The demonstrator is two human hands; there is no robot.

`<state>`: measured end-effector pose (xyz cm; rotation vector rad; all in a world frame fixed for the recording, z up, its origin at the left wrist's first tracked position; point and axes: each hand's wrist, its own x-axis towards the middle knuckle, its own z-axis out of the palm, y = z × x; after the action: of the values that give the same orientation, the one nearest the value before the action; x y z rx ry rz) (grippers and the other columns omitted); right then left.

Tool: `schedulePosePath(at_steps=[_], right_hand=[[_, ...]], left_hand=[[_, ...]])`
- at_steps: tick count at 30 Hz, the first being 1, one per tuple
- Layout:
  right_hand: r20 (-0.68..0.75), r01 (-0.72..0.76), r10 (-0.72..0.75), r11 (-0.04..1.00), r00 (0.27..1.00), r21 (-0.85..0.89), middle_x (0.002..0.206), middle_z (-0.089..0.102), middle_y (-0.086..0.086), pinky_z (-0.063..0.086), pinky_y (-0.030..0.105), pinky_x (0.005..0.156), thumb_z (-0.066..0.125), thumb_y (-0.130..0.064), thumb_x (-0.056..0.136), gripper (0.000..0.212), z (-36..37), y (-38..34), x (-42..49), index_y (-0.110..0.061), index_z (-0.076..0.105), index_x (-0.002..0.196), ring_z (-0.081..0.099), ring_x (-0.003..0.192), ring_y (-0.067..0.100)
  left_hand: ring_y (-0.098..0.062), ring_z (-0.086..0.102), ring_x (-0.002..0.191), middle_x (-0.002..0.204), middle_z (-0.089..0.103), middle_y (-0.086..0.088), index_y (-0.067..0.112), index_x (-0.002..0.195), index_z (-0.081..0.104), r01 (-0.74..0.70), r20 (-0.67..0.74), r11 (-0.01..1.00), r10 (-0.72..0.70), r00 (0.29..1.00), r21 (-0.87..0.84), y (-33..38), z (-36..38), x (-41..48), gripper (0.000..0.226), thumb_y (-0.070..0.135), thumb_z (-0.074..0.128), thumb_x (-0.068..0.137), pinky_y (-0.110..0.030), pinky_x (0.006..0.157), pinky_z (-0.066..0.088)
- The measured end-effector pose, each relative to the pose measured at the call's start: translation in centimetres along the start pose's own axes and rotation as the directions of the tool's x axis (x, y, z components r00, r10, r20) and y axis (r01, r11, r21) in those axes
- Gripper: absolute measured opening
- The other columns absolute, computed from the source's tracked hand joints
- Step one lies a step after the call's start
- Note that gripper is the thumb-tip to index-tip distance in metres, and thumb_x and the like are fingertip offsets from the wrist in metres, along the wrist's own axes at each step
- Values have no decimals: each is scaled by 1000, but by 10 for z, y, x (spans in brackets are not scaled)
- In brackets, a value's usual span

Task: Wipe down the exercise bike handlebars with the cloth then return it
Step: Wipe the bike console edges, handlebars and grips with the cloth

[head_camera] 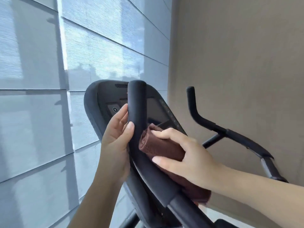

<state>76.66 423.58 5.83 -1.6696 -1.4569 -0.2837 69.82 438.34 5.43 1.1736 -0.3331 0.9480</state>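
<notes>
The black left handlebar (137, 102) of the exercise bike rises up the middle of the view and curves down toward me. My left hand (117, 139) wraps around its left side, thumb on the front of the grip. My right hand (185, 158) holds a folded brown cloth (158, 146) pressed against the right side of the same bar, with part of the cloth hanging below my wrist. The right handlebar (233, 134) stands untouched further right.
The bike's console (107, 97) with a dark screen sits behind the left handlebar. A window with grey blinds (82, 46) fills the left half. A beige wall (238, 55) stands close behind the right handlebar.
</notes>
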Motion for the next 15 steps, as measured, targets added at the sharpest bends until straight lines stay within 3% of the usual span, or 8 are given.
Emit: schedulePosePath(at_steps=[2,6,9,11,15], right_hand=[[-4,22,-22,998,1000,60,109,60,-28,36,4,86,69,-33,72,41,-7,2,0,-45,55,109,55,102,-8],[-291,139,-57,952,955,272,104,61,-20,39,4,80,71,-22,78,38,-5,-4,41,-31,53,110,57,95,-7],[-430,210,-39,911,902,356,109,61,-3,42,12,86,68,-15,81,37,1,-14,79,-17,51,114,57,101,5],[-440,221,-34,898,897,381,113,60,1,42,17,91,67,-13,82,38,8,-12,81,-14,51,116,55,105,8],[-324,178,-25,874,946,452,104,61,-18,38,5,83,69,-17,81,34,24,12,44,-28,52,108,56,98,-7]], left_hand=[[-20,60,107,124,60,-8,15,129,48,-9,-42,998,11,999,59,3,3,-2,52,12,50,78,-23,79,52],[-15,58,111,121,62,-5,20,125,53,-12,-113,959,46,992,284,9,5,-8,41,2,48,88,-24,85,50],[3,60,99,112,63,3,30,111,61,-28,-207,881,141,968,472,14,7,-13,40,0,57,85,-14,79,50],[11,61,88,104,64,8,35,100,63,-29,-233,848,178,956,529,16,8,-17,41,-2,62,81,-6,69,47],[1,65,89,95,70,16,36,95,67,-1,-280,830,190,941,558,16,11,-21,40,-1,64,80,-11,72,50]])
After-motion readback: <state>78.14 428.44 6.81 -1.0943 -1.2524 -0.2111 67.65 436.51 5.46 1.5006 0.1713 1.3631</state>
